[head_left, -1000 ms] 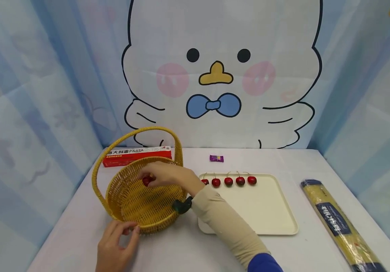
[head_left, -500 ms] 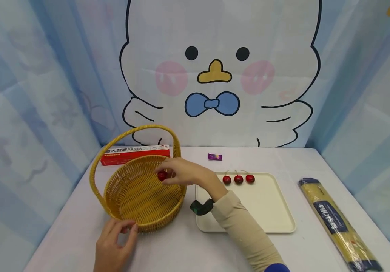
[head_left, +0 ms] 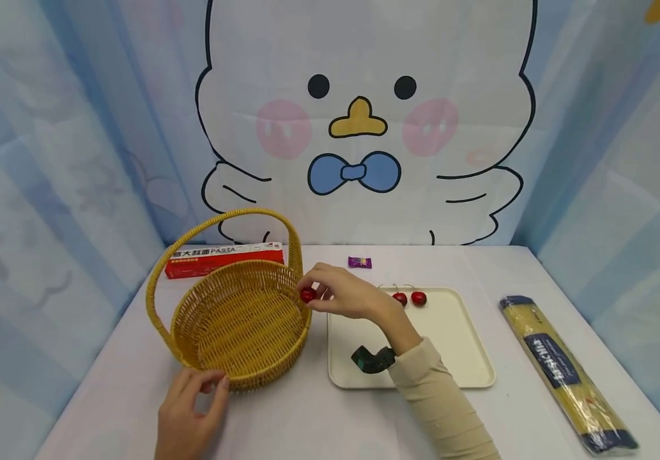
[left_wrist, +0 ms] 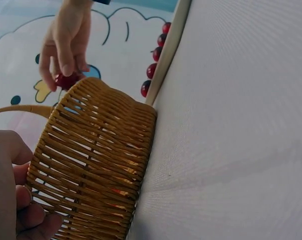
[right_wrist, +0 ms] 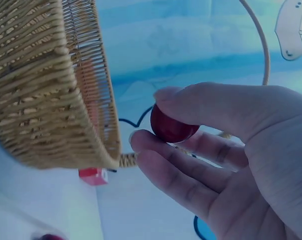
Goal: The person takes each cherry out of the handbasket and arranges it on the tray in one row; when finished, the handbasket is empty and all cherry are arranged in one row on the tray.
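A round yellow wicker basket [head_left: 249, 332] with a tall arched handle stands left of centre on the table. My left hand [head_left: 188, 409] grips its near rim; in the left wrist view those fingers [left_wrist: 35, 217] curl at the woven wall. Over the basket's right rim, my right hand [head_left: 347, 292] pinches a dark red cherry [right_wrist: 172, 127] between thumb and fingertips. To the right lies a cream tray [head_left: 439, 358], partly covered by my right wrist. Several cherries [left_wrist: 157, 53] form a row along its far edge, some hidden behind the hand in the head view.
A red pasta box [head_left: 223, 260] lies behind the basket. A small purple wrapped packet [head_left: 360, 262] is at the back, beyond the tray. On the right lies a long bag of spaghetti [head_left: 565, 374]. Patterned curtains [head_left: 358, 211] close off the back and sides.
My right hand has carried the cherry rightward from inside the basket to above its right rim, covering more of the cherry row. The left hand has stayed at the near rim.
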The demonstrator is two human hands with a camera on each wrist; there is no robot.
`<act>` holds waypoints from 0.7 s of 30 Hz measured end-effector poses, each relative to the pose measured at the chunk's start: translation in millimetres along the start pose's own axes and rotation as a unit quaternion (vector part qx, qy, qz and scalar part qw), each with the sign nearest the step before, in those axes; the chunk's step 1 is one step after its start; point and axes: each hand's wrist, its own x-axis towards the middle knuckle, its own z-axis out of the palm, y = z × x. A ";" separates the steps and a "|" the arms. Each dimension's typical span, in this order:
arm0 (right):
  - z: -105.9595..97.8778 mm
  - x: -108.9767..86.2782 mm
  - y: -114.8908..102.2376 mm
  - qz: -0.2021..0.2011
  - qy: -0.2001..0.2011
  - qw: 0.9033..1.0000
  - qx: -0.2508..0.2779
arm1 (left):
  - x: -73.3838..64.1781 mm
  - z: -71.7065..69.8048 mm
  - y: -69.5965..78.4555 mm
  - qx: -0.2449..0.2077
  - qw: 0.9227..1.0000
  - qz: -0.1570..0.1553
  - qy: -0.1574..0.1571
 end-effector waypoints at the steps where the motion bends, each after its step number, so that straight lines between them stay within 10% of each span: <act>1: -0.9 -4.4 3.0 0.007 0.005 1.000 0.000 | 0.1 0.5 0.0 0.001 1.000 0.002 0.000; 21: -23.7 -82.3 72.1 0.094 0.134 0.986 -0.020 | -0.2 0.1 0.3 -0.008 1.000 0.008 0.005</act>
